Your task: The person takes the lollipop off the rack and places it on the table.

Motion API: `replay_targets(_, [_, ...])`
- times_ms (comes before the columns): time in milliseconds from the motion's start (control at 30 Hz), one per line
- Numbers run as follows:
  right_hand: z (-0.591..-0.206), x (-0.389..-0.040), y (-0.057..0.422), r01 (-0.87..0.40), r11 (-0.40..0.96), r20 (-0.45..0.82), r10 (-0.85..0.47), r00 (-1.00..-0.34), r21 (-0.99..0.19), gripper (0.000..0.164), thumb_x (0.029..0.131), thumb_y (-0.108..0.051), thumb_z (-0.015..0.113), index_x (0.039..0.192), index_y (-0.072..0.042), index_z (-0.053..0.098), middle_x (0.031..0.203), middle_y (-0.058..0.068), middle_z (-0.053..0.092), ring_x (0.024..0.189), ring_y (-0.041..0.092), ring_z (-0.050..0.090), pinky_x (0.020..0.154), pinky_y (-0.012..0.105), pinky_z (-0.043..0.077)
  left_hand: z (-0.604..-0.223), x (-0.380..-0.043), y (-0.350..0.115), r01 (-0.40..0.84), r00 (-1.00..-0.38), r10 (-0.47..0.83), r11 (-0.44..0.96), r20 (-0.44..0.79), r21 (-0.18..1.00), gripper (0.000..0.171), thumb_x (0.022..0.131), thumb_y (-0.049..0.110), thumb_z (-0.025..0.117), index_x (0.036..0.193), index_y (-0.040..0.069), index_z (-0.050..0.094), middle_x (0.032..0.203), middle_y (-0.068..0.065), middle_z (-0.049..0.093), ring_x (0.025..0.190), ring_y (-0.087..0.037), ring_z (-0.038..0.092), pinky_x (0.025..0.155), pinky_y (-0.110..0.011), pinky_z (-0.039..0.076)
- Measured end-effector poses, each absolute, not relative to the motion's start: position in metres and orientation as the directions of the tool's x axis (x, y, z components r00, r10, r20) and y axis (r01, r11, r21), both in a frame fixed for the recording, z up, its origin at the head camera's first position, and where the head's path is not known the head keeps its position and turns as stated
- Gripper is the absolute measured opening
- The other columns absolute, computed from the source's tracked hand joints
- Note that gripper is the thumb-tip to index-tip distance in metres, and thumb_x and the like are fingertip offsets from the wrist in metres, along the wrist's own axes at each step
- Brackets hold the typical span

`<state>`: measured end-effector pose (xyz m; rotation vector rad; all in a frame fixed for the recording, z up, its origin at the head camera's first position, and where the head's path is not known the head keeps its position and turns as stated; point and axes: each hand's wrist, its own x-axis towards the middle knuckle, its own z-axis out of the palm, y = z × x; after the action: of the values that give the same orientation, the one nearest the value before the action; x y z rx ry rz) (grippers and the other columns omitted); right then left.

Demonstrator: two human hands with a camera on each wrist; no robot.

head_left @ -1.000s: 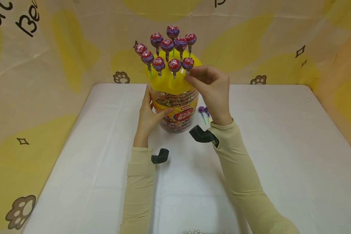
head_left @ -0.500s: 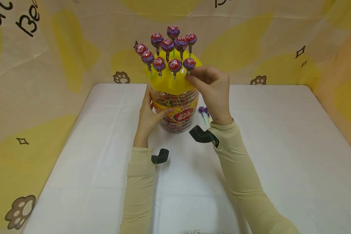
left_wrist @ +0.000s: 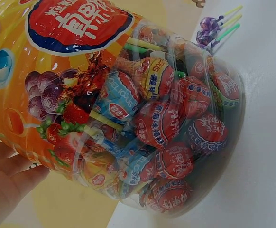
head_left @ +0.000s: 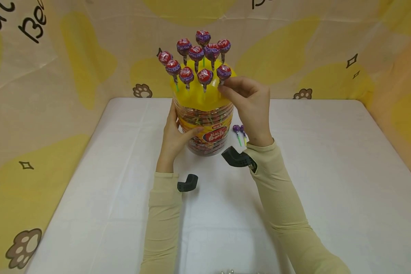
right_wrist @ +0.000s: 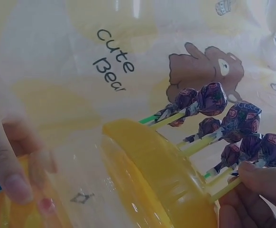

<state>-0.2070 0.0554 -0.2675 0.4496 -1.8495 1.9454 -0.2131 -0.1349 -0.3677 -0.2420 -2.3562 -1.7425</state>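
A clear plastic jar (head_left: 212, 129) full of wrapped lollipops stands on the table, topped by a yellow lid (head_left: 195, 101). Several lollipops with red and purple wrappers stand upright in the lid on green and yellow sticks. My left hand (head_left: 174, 142) grips the jar from its left side, thumb across the orange label (left_wrist: 71, 71). At the lid's right front, my right hand (head_left: 252, 104) pinches one lollipop (head_left: 223, 72) just under its wrapped head. In the right wrist view, thumb and fingers close on that lollipop's yellow stick (right_wrist: 227, 190), whose lower end meets the lid.
Behind the right wrist, a few purple lollipops (head_left: 236, 129) lie on the white table (head_left: 123, 198). Pearl-like beads (head_left: 231, 271) show at the table's front edge. A yellow printed cloth (head_left: 281, 49) hangs behind the jar.
The pinched lollipop's head has shifted slightly right and up, away from its neighbour, and my right hand has moved a little with it. My left hand keeps its hold on the jar.
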Motion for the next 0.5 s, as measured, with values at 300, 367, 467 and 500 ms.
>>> replay_targets(300, [-0.2672,-0.2072,0.0568,-0.484,-0.071,0.480,0.070,-0.875,-0.872,0.012,0.083,0.000,0.069,0.091,0.009,0.071,0.088,0.010,0.070,0.083,0.022,0.065,0.085,0.032,0.054,-0.3681,-0.2135,-0.1345,0.244,-0.968,0.012,0.293,0.251,0.925,0.100,0.081,0.021,0.076,0.153,0.019,0.007,0.156,0.000,0.017,0.142,-0.018,0.018,0.114,-0.048,0.020])
replay_targets(367, [-0.2669,-0.2070,0.0572,-0.479,-0.090,0.475,0.069,-0.877,-0.873,0.011,0.083,0.000,0.069,0.092,0.008,0.071,0.089,0.010,0.070,0.083,0.023,0.065,0.085,0.032,0.054,-0.3682,-0.2136,-0.1345,0.243,-0.968,0.012,0.293,0.250,0.925,0.100,0.081,0.021,0.076,0.153,0.020,0.007,0.156,0.000,0.017,0.142,-0.017,0.018,0.114,-0.048,0.020])
replay_targets(467, [-0.2662,-0.2068,0.0579,-0.476,-0.123,0.471,0.071,-0.880,-0.871,0.009,0.083,0.001,0.068,0.090,0.007,0.072,0.087,0.010,0.070,0.082,0.023,0.064,0.084,0.032,0.054,-0.3674,-0.2132,-0.1342,0.240,-0.969,0.011,0.294,0.248,0.925,0.100,0.081,0.021,0.076,0.153,0.020,0.007,0.156,0.000,0.017,0.142,-0.017,0.018,0.114,-0.048,0.020])
replay_targets(500, [-0.2660,-0.2068,0.0584,-0.475,-0.132,0.469,0.072,-0.880,-0.870,0.009,0.083,0.001,0.068,0.090,0.006,0.072,0.087,0.010,0.070,0.082,0.023,0.064,0.084,0.032,0.054,-0.3671,-0.2130,-0.1340,0.239,-0.969,0.010,0.294,0.247,0.926,0.100,0.081,0.021,0.076,0.153,0.020,0.007,0.156,0.000,0.017,0.142,-0.017,0.018,0.114,-0.048,0.020])
